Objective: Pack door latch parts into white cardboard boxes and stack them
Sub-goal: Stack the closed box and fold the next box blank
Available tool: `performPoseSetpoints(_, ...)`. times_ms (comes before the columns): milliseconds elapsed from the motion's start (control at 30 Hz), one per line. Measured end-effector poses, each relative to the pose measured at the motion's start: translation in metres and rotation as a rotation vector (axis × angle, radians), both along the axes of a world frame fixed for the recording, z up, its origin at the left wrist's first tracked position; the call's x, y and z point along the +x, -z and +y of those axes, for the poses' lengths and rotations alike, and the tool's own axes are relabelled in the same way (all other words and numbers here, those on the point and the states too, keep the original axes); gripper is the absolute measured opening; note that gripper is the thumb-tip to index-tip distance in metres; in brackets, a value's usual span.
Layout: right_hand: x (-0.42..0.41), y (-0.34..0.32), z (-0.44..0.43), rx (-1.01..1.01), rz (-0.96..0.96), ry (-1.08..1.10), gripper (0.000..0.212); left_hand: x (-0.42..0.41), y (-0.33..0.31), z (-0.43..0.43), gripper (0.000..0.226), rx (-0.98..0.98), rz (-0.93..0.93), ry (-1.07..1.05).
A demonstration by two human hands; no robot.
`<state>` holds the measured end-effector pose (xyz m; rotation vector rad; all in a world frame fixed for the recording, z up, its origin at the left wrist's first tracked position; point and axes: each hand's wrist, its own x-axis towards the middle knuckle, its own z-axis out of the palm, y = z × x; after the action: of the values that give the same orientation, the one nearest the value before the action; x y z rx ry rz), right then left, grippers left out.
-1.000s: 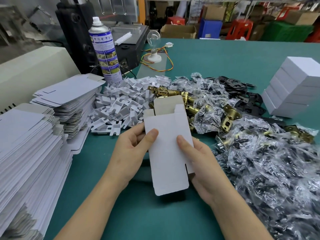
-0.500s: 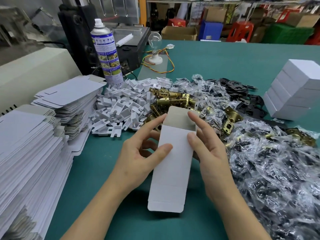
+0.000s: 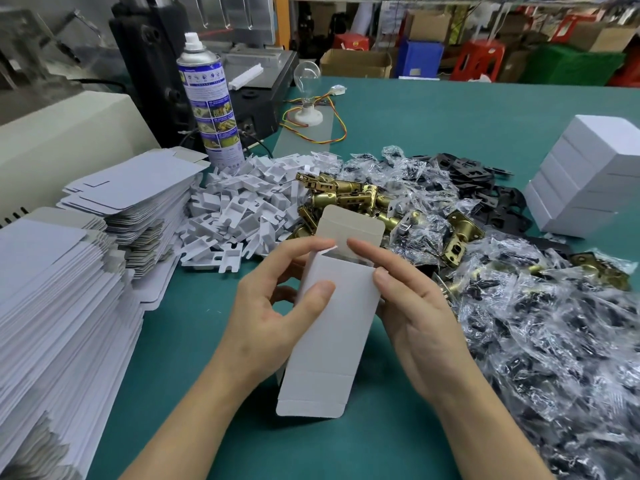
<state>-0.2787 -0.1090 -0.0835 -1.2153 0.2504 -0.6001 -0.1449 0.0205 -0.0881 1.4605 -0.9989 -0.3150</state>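
Note:
A white cardboard box [image 3: 329, 334] stands squared open above the green table, its grey top flap up and its far end open. My left hand [image 3: 270, 317] grips its left side, thumb on the front face, index finger at the top edge. My right hand [image 3: 412, 313] holds the right side, thumb on the front corner, index finger at the flap's base. Brass latch bodies [image 3: 346, 197] lie just behind the box. Bagged screws [image 3: 540, 327] spread to the right. White plastic inserts [image 3: 249, 209] are piled at centre left.
Flat box blanks [image 3: 62, 306] are stacked high on the left, a second pile [image 3: 138, 195] behind them. Closed white boxes [image 3: 588, 181] stack at the right edge. Black plates [image 3: 485, 188], a spray can [image 3: 211, 102], a bulb [image 3: 306, 95] on wires and a machine stand further back.
The flat blank has been turned lengthwise and popped open into a box. Both hands slid up to its far end, and the top flap now stands clear.

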Motion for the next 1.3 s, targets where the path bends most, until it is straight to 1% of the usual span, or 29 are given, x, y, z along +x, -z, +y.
performPoseSetpoints(67, 0.0012, 0.0005, 0.0019, -0.001, -0.016, 0.042, 0.037, -0.0009, -0.0007, 0.0005, 0.031, -0.02, 0.067, 0.01)
performPoseSetpoints(100, 0.0017, 0.0006, 0.0026, 0.002, -0.016, 0.075, 0.036, -0.0013, -0.0011, 0.0005, 0.03, -0.028, 0.103, 0.016)
performPoseSetpoints(233, 0.0018, 0.0012, 0.0032, -0.053, 0.026, 0.175, 0.018, -0.0029, -0.0042, -0.0008, 0.023, -0.046, 0.185, 0.013)
performPoseSetpoints(367, 0.0017, 0.0023, 0.0017, -0.082, 0.048, 0.167, 0.015, -0.0034, -0.0043, -0.0021, 0.019, -0.033, 0.231, 0.01)
performPoseSetpoints(600, -0.0008, 0.0028, -0.0028, -0.082, 0.03, 0.124, 0.012, -0.0053, -0.0047, -0.0038, 0.008, -0.017, 0.237, 0.063)
performPoseSetpoints(767, -0.0011, 0.0036, -0.0051, -0.066, 0.04, 0.093, 0.013, -0.0066, -0.0045, -0.0048, 0.011, 0.009, 0.279, 0.095)
performPoseSetpoints(867, -0.0016, 0.005, -0.0052, -0.082, 0.038, 0.092, 0.009, -0.0057, -0.0054, -0.0044, 0.01, 0.02, 0.32, 0.114)
performPoseSetpoints(1033, -0.0013, 0.0028, -0.0052, -0.103, 0.075, 0.091, 0.012, -0.0037, -0.0052, -0.0046, 0.013, 0.058, 0.368, 0.141)
performPoseSetpoints(1200, -0.0008, 0.0029, -0.0039, -0.104, 0.087, 0.088, 0.016, -0.0025, -0.0033, -0.0049, 0.016, 0.081, 0.375, 0.136)
performPoseSetpoints(1300, -0.0006, 0.0025, -0.0029, -0.095, 0.084, 0.091, 0.014, -0.002, -0.0029, -0.0044, 0.019, 0.083, 0.376, 0.14)
